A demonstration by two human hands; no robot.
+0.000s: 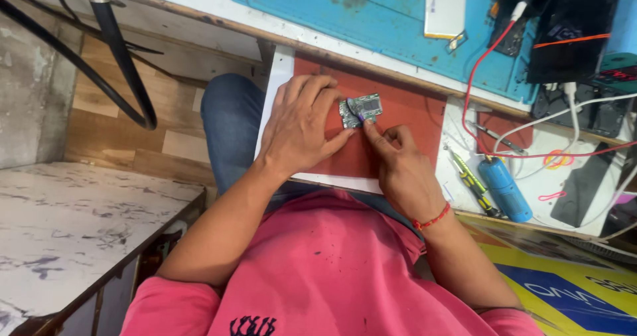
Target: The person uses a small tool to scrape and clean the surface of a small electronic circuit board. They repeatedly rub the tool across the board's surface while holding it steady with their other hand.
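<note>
With the left hand (302, 127) pinning the small circuit board (361, 109) flat on the red mat (405, 120) and the right hand (398, 167) pinching a thin tool (358, 114), a slip could gouge components.

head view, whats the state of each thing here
circuit board: flat on red mat, pinned
left hand: spread, pressing the board
right hand: fingertips on the board's edge
screwdriver: lying unused
blue cylinder: lying on its side
red wire: loose, trailing
</note>
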